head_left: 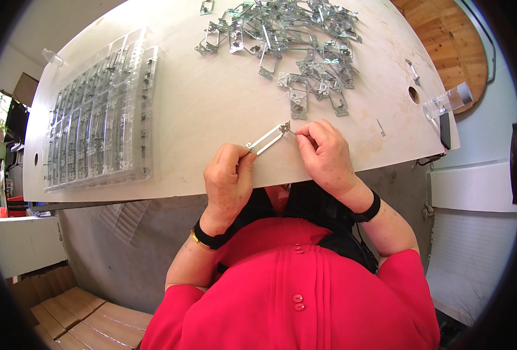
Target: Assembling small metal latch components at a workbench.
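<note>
Between my hands, just above the table's near edge, is a slim metal bracket (265, 139) with two long parallel bars and small plates at its ends. My left hand (229, 175) pinches its near left end between thumb and forefinger. At the far right end my right hand (323, 153) has thumb and forefinger closed together, close against the bracket's end plate; whether they grip the plate or a tiny part beside it is too small to tell. Beyond my hands lies a loose heap of similar metal brackets (293, 44).
To the left stands a clear plastic compartment tray (98, 116) filled with rows of metal brackets. A clear bottle (445, 101) lies at the right edge beside a dark phone-like object (445, 130). Two small metal pieces lie apart on the right. Cardboard boxes (83, 318) sit at lower left.
</note>
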Demonstrator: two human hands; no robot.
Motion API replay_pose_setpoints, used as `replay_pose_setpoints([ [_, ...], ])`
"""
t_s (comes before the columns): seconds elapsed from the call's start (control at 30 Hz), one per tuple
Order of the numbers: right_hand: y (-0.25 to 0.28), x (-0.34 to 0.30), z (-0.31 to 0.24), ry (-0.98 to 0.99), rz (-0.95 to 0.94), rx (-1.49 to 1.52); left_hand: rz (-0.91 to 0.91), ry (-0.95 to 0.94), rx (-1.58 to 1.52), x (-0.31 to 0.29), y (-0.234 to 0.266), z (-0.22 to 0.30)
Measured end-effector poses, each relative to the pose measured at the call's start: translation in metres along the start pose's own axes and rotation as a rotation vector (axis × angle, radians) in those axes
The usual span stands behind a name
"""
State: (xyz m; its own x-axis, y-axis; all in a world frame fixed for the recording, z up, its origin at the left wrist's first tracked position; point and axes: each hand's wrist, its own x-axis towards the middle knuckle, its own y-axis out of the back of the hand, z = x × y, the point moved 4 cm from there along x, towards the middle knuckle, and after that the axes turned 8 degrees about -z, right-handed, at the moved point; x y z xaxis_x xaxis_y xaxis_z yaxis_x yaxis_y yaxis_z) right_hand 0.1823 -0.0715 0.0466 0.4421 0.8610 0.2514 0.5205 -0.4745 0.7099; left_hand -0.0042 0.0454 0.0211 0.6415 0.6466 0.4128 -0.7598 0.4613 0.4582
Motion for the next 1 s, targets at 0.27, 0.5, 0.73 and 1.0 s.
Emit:
replay_pose_setpoints([
  [0.27,0.001,0.001,0.002,0.012,-0.002,-0.012,0.001,-0.006,0.004,0.001,0.000,0.001],
  [0.5,0.014,-0.003,0.009,-0.044,-0.007,0.059,0.020,-0.017,-0.003,0.001,0.000,0.002],
  [0.73,0.045,-0.003,0.035,-0.123,0.025,0.106,0.098,-0.108,0.174,0.000,0.013,0.012],
  [1.0,0.069,-0.009,0.075,-0.197,0.049,0.115,0.080,-0.252,0.469,-0.018,0.021,0.014],
])
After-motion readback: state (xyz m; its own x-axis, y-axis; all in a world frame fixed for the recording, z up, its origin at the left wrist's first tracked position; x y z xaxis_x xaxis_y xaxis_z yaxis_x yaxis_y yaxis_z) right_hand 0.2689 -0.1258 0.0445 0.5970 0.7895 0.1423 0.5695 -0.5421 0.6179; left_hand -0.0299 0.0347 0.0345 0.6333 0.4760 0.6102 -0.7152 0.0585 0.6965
